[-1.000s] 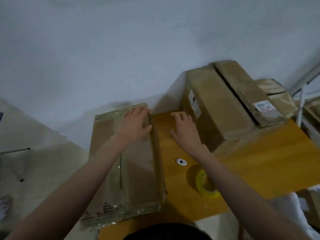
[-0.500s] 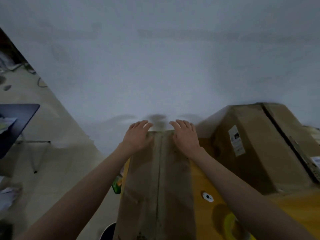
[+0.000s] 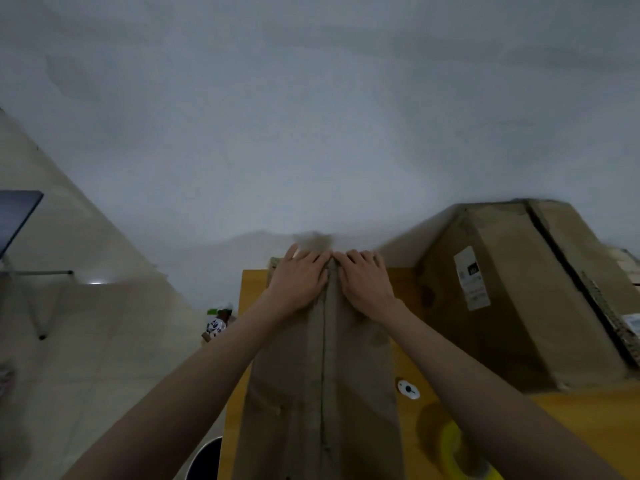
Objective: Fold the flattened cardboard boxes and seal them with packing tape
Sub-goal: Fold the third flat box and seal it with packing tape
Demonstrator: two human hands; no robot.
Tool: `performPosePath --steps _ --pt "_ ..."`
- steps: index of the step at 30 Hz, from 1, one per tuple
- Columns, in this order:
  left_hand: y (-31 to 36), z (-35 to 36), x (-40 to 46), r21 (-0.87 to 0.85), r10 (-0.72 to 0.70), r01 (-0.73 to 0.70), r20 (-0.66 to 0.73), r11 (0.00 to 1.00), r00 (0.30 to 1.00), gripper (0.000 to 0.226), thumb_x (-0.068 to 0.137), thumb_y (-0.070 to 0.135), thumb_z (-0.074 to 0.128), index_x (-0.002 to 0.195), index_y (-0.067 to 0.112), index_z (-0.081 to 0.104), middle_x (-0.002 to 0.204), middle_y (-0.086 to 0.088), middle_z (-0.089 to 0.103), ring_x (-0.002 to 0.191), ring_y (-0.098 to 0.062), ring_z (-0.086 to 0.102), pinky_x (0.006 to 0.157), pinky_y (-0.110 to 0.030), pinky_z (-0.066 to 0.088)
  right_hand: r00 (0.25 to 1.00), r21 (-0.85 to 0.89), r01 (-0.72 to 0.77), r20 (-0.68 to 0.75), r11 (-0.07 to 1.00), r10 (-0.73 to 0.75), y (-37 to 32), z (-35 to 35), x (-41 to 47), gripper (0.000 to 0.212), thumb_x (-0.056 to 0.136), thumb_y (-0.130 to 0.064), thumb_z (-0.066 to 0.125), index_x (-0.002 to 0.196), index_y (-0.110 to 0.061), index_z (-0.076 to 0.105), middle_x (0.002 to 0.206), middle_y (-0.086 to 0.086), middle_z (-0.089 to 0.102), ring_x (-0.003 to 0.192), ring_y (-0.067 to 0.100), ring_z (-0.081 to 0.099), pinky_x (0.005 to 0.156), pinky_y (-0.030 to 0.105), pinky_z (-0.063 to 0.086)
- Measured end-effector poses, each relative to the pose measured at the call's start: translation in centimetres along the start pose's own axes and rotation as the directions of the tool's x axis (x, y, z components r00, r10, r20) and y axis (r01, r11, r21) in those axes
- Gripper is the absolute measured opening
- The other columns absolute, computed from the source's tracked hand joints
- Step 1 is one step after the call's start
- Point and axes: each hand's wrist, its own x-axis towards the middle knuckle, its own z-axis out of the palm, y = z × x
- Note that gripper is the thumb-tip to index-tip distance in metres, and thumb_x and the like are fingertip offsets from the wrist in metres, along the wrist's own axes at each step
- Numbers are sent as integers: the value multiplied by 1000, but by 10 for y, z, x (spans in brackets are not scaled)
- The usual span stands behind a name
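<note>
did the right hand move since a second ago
Yes. The right hand went from the bare wooden table beside the big box leftward onto the cardboard box, now pressing beside the left hand at the centre seam.

Two hands press flat on a brown cardboard box on a table.

The left hand and the right hand lie with straight fingers beside the centre seam at the far end of the brown cardboard box. It stands on the yellow wooden table, near a yellow roll of packing tape and a large brown carton.
</note>
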Motion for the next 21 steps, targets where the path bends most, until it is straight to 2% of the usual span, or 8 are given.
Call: performPosePath --steps 6,13,17,21 --pt "11 -5 14 24 14 -14 -7 1000 1000 39 107 29 24 133 20 51 128 -2 64 124 -23 53 120 -43 16 998 36 -60 38 998 59 -1 -2 11 28 105 -27 31 123 -21 52 121 6 56 114 31 52 103 46 37" --pt "17 -10 37 19 -114 114 -22 993 993 27 99 15 45 104 24 70 112 0 68 122 -18 53 121 -36 11 990 72 -134 45 988 131 -2 -10 23 25 102 -18 42 108 -22 66 105 5 60 105 28 57 97 44 41" --pt "18 -4 37 3 -167 168 -68 986 984 26 97 17 48 98 25 72 104 2 70 120 -17 54 121 -36 10 985 63 -165 63 984 162 -2 -11 26 24 102 -19 43 108 -24 65 107 4 60 106 27 56 99 48 42" --pt "13 -8 36 6 -120 120 -60 993 991 26 98 22 46 100 27 72 107 3 70 128 -15 49 122 -38 8 986 88 -153 78 984 146 2 -14 28 26 103 -21 42 109 -25 68 108 3 61 108 27 55 101 50 38"
